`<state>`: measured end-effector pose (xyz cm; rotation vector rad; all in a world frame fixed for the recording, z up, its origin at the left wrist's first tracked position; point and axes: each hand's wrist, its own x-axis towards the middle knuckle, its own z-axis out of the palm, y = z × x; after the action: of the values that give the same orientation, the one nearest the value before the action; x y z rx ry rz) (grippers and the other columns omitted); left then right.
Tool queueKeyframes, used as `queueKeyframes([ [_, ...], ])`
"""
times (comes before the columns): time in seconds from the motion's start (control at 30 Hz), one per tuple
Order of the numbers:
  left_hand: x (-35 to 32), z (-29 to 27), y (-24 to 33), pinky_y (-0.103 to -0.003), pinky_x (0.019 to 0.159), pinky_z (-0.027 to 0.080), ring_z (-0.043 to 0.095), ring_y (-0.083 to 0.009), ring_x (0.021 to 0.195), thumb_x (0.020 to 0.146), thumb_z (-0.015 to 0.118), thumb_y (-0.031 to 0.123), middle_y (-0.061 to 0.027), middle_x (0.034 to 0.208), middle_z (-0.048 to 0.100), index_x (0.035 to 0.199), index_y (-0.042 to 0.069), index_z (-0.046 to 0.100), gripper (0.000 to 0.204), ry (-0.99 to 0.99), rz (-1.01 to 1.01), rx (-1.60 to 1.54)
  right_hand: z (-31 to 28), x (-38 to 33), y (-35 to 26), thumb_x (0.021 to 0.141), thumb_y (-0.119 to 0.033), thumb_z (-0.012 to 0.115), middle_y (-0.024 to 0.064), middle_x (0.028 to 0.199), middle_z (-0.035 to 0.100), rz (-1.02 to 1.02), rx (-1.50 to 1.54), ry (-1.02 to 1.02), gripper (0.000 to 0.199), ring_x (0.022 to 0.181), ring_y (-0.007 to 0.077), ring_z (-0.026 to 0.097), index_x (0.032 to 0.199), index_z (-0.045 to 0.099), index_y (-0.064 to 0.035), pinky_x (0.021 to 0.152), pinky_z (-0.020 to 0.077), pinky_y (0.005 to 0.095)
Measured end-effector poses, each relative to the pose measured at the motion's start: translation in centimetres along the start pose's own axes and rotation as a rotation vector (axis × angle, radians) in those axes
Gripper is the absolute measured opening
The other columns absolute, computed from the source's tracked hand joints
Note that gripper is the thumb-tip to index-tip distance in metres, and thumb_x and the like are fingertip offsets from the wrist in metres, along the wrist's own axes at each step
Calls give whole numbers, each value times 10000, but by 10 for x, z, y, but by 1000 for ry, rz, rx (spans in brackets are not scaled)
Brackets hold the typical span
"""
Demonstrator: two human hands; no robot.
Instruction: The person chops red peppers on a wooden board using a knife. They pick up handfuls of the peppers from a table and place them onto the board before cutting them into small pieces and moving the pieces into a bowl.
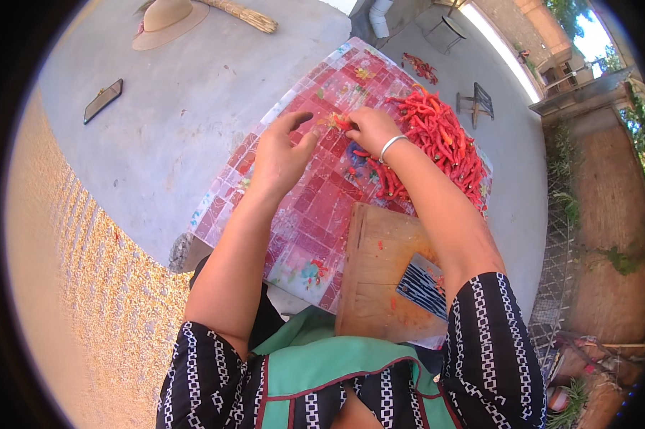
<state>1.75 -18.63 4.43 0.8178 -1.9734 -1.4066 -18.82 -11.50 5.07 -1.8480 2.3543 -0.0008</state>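
Nearest the camera, a green apron (333,365). Beyond, over a patterned tablecloth (315,207), a left hand (282,151) loosely spread with nothing in it, and a right hand (375,131) pinched together, apparently on a red chili pepper (342,123) (too blurred for certainty), just left of a pepper heap (444,143). Should handle as light, smooth-skinned, slightly springy, easily torn; best gripped lightly near the stem.
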Motion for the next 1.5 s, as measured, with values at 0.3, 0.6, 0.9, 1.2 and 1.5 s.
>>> queueKeyframes([
  [0.3, -18, 22, 16, -321, 1032, 335, 457, -180, 1213, 958, 505, 401, -90, 1296, 523, 1355, 31, 457, 545, -484, -158, -630, -44, -96, -63, 922, -124, 570, 32, 970, 638, 27, 1186, 4, 211, 874, 82, 565, 1079, 610, 11, 781, 474, 256],
  [0.6, -32, 29, 15, -310, 1068, 320, 427, -172, 1256, 1006, 422, 289, -91, 1348, 477, 1431, 14, 317, 517, -735, 57, -451, -37, -118, -54, 937, -141, 554, 19, 941, 634, 117, 1067, -197, 195, 829, 69, 560, 1054, 619, 1, 727, 473, 249],
  [0.9, -20, 26, 6, -319, 975, 415, 560, -217, 1110, 1017, 387, 266, -135, 1177, 599, 1227, -32, 524, 390, -482, -106, -720, -23, -101, -55, 821, -40, 651, 87, 992, 655, 96, 1070, 298, 330, 884, 132, 632, 1135, 563, 13, 749, 516, 282],
  [1.2, -12, 13, 22, -251, 561, 363, 428, -80, 619, 950, 520, 180, 14, 674, 459, 1082, -21, 594, 251, -181, -259, -672, 9, -69, 14, 769, -294, 702, 127, 1062, 631, 244, -126, 10, 313, 1077, 308, 563, 985, 682, -69, 917, 463, 407],
  [1.5, -17, 29, 10, -237, 610, 402, 470, -69, 661, 947, 539, 238, 10, 713, 535, 1088, 1, 627, 290, -191, -158, -495, -5, -80, -7, 758, -174, 721, 105, 973, 666, 154, 389, 332, 244, 929, 250, 612, 973, 689, -64, 836, 491, 364],
])
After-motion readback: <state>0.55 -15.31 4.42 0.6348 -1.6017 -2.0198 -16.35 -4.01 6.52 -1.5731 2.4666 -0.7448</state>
